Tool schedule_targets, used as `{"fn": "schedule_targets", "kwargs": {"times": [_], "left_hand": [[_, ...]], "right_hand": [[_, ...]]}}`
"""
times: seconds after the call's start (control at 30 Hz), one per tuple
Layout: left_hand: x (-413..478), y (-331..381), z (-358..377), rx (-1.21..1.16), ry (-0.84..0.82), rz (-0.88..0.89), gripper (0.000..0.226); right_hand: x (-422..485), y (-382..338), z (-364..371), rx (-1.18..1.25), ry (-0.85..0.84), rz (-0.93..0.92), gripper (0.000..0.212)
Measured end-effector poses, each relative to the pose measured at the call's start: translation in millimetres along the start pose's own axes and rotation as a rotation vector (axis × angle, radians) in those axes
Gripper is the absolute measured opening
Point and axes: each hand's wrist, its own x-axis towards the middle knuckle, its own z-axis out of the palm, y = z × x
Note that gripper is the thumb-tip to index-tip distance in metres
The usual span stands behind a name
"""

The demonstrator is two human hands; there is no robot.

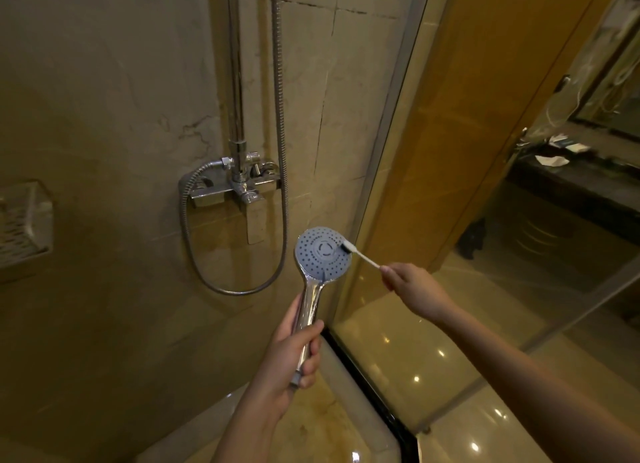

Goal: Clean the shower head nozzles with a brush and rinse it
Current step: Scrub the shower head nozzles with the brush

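Nearest the camera: left hand (298, 350) wrapped fully closed around the chrome handle of the round, grey-faced hand shower head (322, 254). Thumb lies across the front of the handle, fingers curl behind. Handle's long axis runs nearly upright, tilted slightly right at the top; the nozzle face is turned toward the camera.

A little farther and to the right: right hand (410, 287) pinched shut on the tail of a thin white toothbrush-style brush with dark bristles (360, 254). Brush shaft runs up and left from the fingers. Bristle end sits on the upper right edge of the nozzle face, apparently touching.

Key relation: the uncovered nozzles lie left and down from the bristles, across the disc, so the coming strokes would need to travel leftward away from the right hand. Right hand does the work; left only steadies.

Judgement: scrubbing stage, rinse not yet begun. No water seen running.

Behind: ribbed metal hose (282, 150) loops down from above and back up to the chrome wall mixer valve (239, 185) on the beige stone-tiled wall. A perforated metal wall basket (24, 225) sits far left, cut off by the frame edge. A glass shower partition (398, 150) stands right.

Hard to make out: whether the nozzles carry scale, the handle's hose joint below the left palm, and the clutter on the dark counter beyond the glass.
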Motion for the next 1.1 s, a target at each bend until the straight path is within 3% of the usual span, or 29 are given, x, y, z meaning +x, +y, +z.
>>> {"fn": "schedule_targets", "kwargs": {"times": [0.13,0.23,0.37,0.73,1.1], "left_hand": [[1.8,-2.7,-3.9,-0.039,0.017,-0.012,0.053],[2.7,-2.3,-3.6,-0.044,0.022,-0.019,0.053],[1.6,-1.4,-4.5,-0.07,0.023,-0.014,0.05],[7.9,-2.9,-3.3,-0.121,0.01,-0.048,0.053],[10.5,-2.3,-6.2,-0.116,0.038,-0.031,0.051]], "right_hand": [[-13.3,-6.5,19.8,-0.179,-0.061,-0.062,0.036],[-5.0,-3.3,13.5,-0.129,0.025,-0.002,0.037],[-7.1,-8.0,20.1,-0.206,-0.05,-0.035,0.042],[-1.9,-8.8,25.0,-0.18,0.038,-0.028,0.042],[-0.6,-23.4,37.8,-0.246,-0.036,-0.056,0.042]]}}
